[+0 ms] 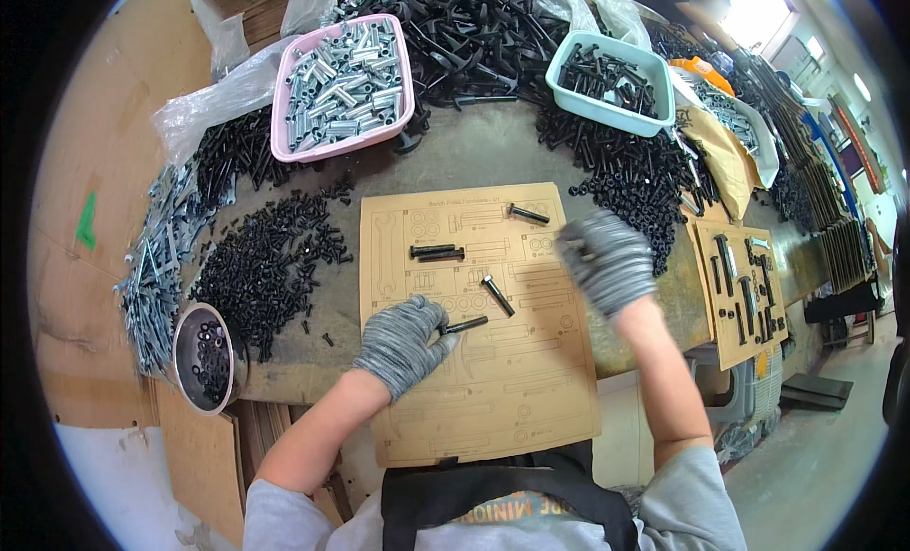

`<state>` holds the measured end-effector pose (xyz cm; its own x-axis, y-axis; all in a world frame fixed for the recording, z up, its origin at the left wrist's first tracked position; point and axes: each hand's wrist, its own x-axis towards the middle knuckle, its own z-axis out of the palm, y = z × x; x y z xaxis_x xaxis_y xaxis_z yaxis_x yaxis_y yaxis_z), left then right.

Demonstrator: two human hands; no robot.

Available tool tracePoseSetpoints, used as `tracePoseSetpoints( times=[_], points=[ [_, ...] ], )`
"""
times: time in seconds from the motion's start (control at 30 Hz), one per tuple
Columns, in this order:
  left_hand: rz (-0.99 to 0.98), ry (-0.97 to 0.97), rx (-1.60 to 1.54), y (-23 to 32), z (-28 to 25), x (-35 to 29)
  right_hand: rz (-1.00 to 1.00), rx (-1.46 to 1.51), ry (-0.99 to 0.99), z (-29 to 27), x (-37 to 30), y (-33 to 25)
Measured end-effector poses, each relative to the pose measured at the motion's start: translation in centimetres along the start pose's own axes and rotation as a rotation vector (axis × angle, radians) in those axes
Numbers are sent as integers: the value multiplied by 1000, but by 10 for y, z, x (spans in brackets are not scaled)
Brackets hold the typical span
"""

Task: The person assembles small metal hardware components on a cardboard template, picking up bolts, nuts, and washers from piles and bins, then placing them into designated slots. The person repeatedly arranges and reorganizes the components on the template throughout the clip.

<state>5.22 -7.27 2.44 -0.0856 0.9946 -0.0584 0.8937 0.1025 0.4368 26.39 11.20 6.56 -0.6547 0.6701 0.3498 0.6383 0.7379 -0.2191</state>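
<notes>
A printed cardboard sheet (493,399) with outline drawings of hardware lies before me at the table's front edge. My left hand (406,343), in a grey knitted glove, pinches the head end of a black bolt (467,325) over the sheet. Another black bolt (498,296) lies slanted just above it. Two bolts (436,252) rest side by side higher up, and one more bolt (528,215) is near the top right. Beside the sheet's right edge is my gloved right hand (607,259), blurred by motion. Its fingers and anything in them cannot be made out.
Small black screws (270,267) are heaped at left, beside a metal bowl (209,404) of black nuts. A pink basin (406,96) holds silver sleeves; a pale green basin (607,115) holds black bolts. Black hardware (626,172) lies right, near another cardboard sheet (730,338) bearing parts.
</notes>
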Motion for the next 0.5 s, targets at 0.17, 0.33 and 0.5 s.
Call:
tracePoseSetpoints(
  times=[0.17,0.33,0.5],
  points=[
    [-7,32,-32,1,1,0,-30,-128,-8,52,40,-12],
    [-37,41,-17,4,-1,2,221,-395,19,59,54,40],
    [-42,46,13,-1,5,7,4,181,-620,35,19,-53]
  ],
)
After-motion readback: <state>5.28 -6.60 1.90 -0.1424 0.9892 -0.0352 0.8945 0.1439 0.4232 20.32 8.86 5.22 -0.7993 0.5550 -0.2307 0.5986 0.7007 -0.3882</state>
